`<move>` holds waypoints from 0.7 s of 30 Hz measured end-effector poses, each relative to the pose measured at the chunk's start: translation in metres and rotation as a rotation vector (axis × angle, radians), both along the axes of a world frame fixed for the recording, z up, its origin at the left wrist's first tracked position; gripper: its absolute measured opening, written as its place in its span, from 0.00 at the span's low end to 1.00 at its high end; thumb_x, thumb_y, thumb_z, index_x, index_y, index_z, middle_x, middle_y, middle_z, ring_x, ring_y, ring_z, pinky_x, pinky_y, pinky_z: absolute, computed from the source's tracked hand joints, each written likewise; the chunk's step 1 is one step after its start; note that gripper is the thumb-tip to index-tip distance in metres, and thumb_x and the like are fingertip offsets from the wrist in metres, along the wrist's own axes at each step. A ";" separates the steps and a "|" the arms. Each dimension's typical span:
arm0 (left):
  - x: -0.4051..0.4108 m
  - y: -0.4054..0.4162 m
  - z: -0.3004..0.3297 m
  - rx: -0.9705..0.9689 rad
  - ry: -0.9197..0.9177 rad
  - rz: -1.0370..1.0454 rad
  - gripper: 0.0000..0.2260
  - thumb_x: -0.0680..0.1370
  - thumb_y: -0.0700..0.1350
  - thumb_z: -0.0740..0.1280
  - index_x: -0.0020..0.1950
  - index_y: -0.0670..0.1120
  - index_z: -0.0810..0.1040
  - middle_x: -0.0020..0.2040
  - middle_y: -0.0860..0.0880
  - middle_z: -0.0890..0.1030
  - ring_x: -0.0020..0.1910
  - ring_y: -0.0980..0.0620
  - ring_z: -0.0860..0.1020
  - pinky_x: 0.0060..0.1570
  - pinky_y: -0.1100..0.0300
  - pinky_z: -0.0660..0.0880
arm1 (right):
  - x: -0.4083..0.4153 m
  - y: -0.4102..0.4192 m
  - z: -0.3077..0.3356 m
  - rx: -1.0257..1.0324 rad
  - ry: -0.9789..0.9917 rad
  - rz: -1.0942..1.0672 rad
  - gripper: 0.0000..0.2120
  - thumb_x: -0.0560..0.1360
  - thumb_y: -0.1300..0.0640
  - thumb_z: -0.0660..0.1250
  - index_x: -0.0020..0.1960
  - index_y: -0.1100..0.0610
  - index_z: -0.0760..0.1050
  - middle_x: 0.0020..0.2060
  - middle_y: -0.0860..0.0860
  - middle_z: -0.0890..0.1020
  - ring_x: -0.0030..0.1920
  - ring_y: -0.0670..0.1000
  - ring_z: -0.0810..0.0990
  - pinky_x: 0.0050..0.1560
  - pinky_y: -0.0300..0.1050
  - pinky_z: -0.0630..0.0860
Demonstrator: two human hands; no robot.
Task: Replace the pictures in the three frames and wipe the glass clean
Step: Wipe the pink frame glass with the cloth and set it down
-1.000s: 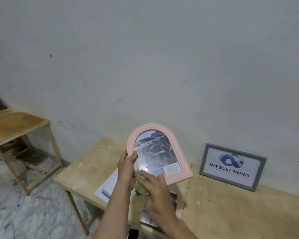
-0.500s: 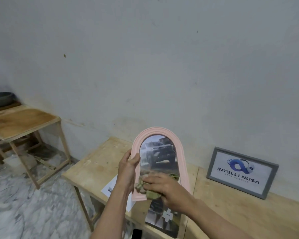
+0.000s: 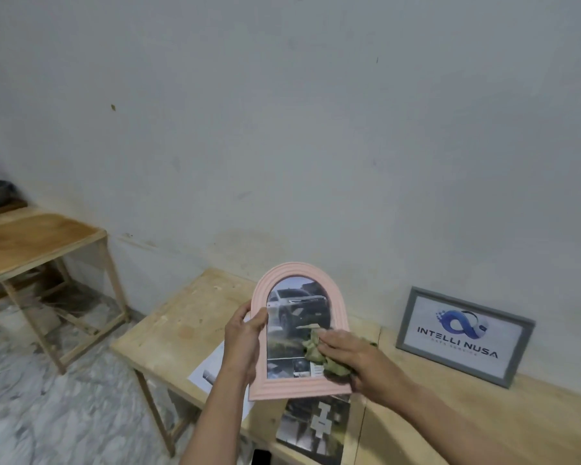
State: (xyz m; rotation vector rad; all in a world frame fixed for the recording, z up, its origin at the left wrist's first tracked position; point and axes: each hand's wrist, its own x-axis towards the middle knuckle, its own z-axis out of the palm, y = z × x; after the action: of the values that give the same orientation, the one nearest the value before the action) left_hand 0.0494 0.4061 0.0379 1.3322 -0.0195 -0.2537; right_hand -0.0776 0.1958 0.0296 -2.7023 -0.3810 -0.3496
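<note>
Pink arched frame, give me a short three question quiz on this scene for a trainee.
1. True or false: the left hand holds the pink arched frame by its left edge.
2. What does the right hand press on the glass? A) cloth B) sponge C) brush
3. What leans on the wall at right?

Key: 1 true. 2 A, a green cloth. 3 the grey frame with a logo.

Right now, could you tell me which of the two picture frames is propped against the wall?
The grey rectangular frame with the logo, standing on the table; the pink arched frame is held up.
</note>
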 end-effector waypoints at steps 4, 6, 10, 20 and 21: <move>0.005 -0.003 -0.016 0.031 0.062 0.028 0.13 0.77 0.45 0.70 0.61 0.51 0.80 0.54 0.42 0.85 0.51 0.39 0.84 0.50 0.42 0.81 | -0.026 0.018 -0.049 0.137 0.096 -0.027 0.20 0.79 0.47 0.60 0.71 0.41 0.64 0.71 0.37 0.64 0.72 0.37 0.61 0.74 0.43 0.60; 0.006 -0.008 -0.019 0.024 0.089 0.033 0.15 0.73 0.48 0.72 0.60 0.54 0.80 0.56 0.43 0.84 0.53 0.39 0.83 0.55 0.38 0.79 | -0.022 0.024 -0.047 0.213 0.132 -0.046 0.28 0.74 0.61 0.66 0.70 0.42 0.65 0.70 0.35 0.65 0.71 0.34 0.61 0.73 0.42 0.61; 0.008 -0.031 -0.023 0.044 0.104 -0.034 0.15 0.77 0.47 0.69 0.64 0.51 0.78 0.59 0.45 0.83 0.57 0.42 0.81 0.60 0.42 0.78 | -0.004 0.031 -0.005 0.375 0.261 0.021 0.32 0.70 0.73 0.60 0.69 0.49 0.71 0.68 0.38 0.70 0.67 0.30 0.64 0.72 0.35 0.61; 0.037 -0.110 -0.023 0.086 -0.049 -0.161 0.12 0.79 0.40 0.68 0.62 0.47 0.81 0.55 0.48 0.86 0.55 0.49 0.84 0.54 0.53 0.79 | 0.093 -0.060 0.006 0.199 -0.016 -0.096 0.25 0.74 0.67 0.57 0.70 0.54 0.70 0.72 0.46 0.66 0.74 0.42 0.59 0.76 0.46 0.53; 0.044 -0.117 -0.025 0.069 -0.011 -0.153 0.12 0.79 0.39 0.68 0.61 0.47 0.81 0.52 0.47 0.87 0.51 0.48 0.85 0.49 0.54 0.80 | 0.091 -0.059 -0.010 0.218 0.035 -0.069 0.28 0.74 0.70 0.59 0.71 0.52 0.69 0.72 0.43 0.66 0.74 0.41 0.58 0.77 0.44 0.50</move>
State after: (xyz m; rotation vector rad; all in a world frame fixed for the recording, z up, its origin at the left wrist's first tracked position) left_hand 0.0933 0.2889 0.0126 1.4029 -0.1237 -0.3795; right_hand 0.0134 0.1366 0.0192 -2.5082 -0.2256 -0.3412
